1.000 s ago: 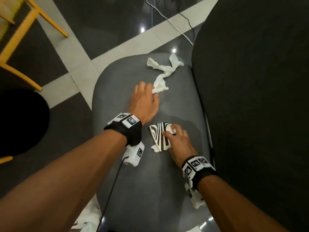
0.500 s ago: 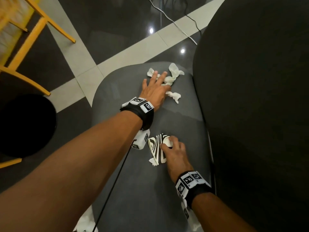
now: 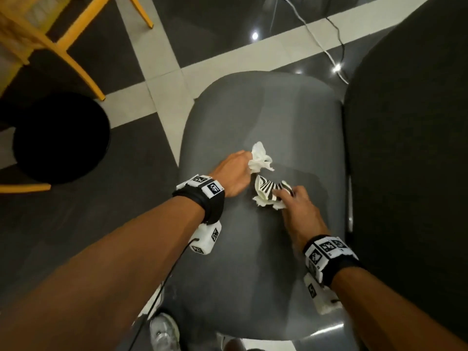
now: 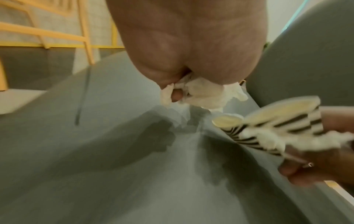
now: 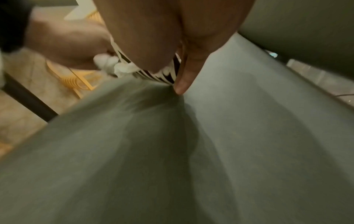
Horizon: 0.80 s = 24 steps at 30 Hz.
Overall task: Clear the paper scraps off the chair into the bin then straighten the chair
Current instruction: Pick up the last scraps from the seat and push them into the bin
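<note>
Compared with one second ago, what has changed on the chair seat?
The left hand reached to the far edge, gathered the white tissue and drew it back beside the striped paper. The right hand kept its hold on the striped paper.

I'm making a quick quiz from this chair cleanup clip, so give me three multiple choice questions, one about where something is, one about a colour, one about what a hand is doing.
1. Where is the black bin?
A. On the floor left of the grey chair seat
B. On the seat
C. Behind the backrest

2. What pattern has the scrap under the right hand?
A. Plain yellow
B. Black and white stripes
C. Red dots

3. What is the left hand doing?
A. Lying flat and empty
B. Gripping the chair leg
C. Holding a bunched white tissue

Answers:
1 A, the head view shows the bin on the dark tiles left of the seat.
2 B, the striped scrap shows under the fingers.
3 C, the left wrist view shows tissue bulging from the closed fingers.
</note>
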Motion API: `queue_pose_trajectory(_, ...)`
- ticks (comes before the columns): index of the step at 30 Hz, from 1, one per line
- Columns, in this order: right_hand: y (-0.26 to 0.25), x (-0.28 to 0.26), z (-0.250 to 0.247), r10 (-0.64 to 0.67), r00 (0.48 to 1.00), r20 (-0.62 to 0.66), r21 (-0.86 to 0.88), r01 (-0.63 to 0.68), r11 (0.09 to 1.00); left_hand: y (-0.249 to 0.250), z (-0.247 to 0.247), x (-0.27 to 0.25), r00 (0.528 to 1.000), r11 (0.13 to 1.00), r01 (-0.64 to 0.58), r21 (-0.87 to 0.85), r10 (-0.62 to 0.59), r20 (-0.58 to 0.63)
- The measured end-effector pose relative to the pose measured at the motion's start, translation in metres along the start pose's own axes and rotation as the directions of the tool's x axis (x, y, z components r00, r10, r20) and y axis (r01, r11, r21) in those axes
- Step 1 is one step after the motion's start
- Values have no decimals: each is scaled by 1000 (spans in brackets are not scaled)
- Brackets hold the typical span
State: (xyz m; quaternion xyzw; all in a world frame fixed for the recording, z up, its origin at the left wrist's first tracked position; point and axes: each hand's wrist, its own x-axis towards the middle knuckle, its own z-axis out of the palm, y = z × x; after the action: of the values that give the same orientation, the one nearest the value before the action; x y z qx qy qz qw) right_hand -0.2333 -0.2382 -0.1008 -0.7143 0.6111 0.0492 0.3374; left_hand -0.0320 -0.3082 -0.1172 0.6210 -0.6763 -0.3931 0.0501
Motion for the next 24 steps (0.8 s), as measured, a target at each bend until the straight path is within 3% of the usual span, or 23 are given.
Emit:
queue_pose_trajectory(3,-55,0,14,-117,990,-72,-43,115,992,-36,-10,-62,978,965,187,-183,-200,-56)
queue_pose_trajectory(6,-131,-4,51,-253,967,-30,-36,252,967,-89,-20,-132,881,817,321,-479,-443,-165)
queue_pose_trajectory(9,-204,-21,111,-351,926,138,-28,358,933,-155,-18,-211,740,641,449,-622,-657,-142)
queue_pose_trajectory(12,-257,-39,187,-263,878,400,-41,304,952,-223,10,-277,669,551,608,-572,-744,-6)
queue_pose_trajectory(14,-275,-46,241,-136,852,506,-78,203,976,-263,39,-303,668,525,655,-543,-738,92)
queue_pose_trajectory(17,-282,-46,310,-14,851,526,-119,90,989,-307,83,-320,673,510,688,-516,-714,193)
queue_pose_trajectory(21,-273,-34,382,49,829,558,-196,75,978,-349,137,-314,713,550,654,-519,-678,180)
queue_pose_trajectory(24,-259,-24,423,42,827,561,-283,144,948,-380,177,-299,705,488,635,-599,-683,192)
